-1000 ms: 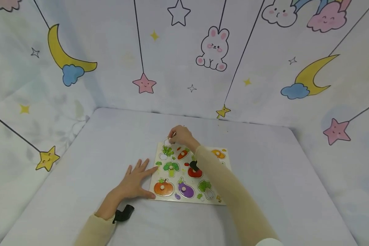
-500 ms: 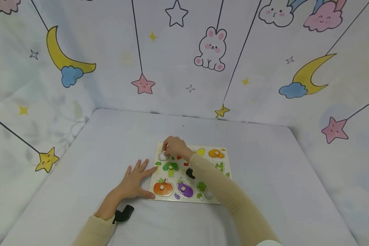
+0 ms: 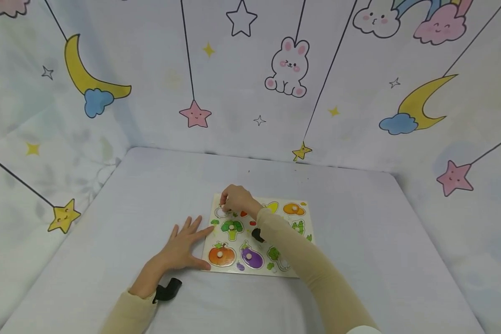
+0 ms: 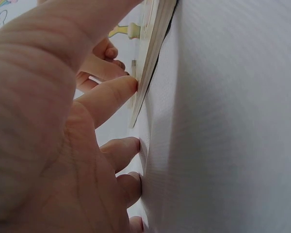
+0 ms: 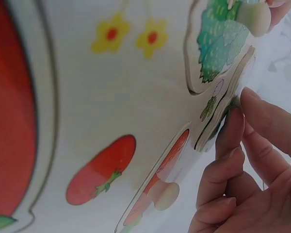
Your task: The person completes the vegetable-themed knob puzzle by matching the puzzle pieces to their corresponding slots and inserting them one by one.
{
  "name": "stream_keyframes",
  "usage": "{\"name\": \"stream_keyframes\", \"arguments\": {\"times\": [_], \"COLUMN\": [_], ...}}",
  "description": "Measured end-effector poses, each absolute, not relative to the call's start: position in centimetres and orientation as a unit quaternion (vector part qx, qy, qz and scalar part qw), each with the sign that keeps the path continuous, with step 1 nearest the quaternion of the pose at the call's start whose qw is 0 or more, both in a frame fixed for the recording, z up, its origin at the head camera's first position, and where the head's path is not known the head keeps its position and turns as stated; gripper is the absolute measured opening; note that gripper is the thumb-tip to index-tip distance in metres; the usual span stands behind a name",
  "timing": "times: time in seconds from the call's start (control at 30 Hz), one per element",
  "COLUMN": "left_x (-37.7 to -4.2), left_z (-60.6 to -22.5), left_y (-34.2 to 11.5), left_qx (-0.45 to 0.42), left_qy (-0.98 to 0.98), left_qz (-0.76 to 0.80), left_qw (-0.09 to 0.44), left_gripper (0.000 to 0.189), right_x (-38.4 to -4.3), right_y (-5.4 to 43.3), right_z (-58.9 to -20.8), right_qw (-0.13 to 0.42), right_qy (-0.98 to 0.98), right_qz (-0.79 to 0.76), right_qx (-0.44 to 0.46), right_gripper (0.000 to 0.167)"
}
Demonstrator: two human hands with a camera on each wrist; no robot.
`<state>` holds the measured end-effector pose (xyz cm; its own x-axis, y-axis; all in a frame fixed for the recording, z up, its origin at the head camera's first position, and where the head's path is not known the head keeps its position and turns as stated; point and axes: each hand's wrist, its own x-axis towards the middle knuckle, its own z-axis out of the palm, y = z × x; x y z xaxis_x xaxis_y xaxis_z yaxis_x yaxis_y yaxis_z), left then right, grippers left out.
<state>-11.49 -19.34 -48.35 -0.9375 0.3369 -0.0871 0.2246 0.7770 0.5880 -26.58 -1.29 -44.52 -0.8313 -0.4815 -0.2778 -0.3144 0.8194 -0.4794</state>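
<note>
A pale wooden knob puzzle board [image 3: 208, 242] with vegetable pictures lies on the white cloth. At its far left corner my right hand [image 3: 239, 199] pinches a puzzle piece [image 5: 234, 82] by its knob. In the right wrist view this piece is seen almost edge-on, slightly tilted at the board's surface; whether it sits flat in its recess I cannot tell. White roundness of the vegetable there [image 3: 220, 212] shows beside the fingers. My left hand [image 3: 181, 248] is spread on the cloth, thumb and index fingertip [image 4: 132, 85] touching the board's left edge.
Knobbed broccoli [image 3: 232, 228], pumpkin [image 3: 222, 255] and eggplant [image 3: 252, 257] pieces sit in the board, with a yellow-orange piece [image 3: 294, 208] at the far right. My right forearm [image 3: 309, 260] covers part of the board. Patterned cloth walls [image 3: 242, 83] rise behind and beside the table.
My right hand has come down and nearer with the puzzle piece, from beyond the far edge onto the board's far left corner. In the last half second it barely moves. The left hand stays put.
</note>
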Motion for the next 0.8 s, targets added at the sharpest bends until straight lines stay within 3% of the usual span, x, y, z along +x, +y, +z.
{"name": "stream_keyframes", "arguments": {"times": [0.6, 0.8], "left_x": [-11.62, -11.41], "left_z": [-48.06, -47.83], "left_y": [-19.23, -19.25], "left_qx": [0.148, 0.149], "left_qy": [0.939, 0.938], "left_qz": [0.294, 0.296], "left_qw": [0.099, 0.098], "left_gripper": [0.101, 0.101], "right_x": [-26.47, -26.32], "right_y": [-1.42, -0.52], "right_z": [-44.18, -43.60], "right_qw": [0.206, 0.213], "right_qy": [0.932, 0.927], "right_qz": [-0.221, -0.226], "right_qx": [-0.200, -0.211], "right_gripper": [0.005, 0.022]}}
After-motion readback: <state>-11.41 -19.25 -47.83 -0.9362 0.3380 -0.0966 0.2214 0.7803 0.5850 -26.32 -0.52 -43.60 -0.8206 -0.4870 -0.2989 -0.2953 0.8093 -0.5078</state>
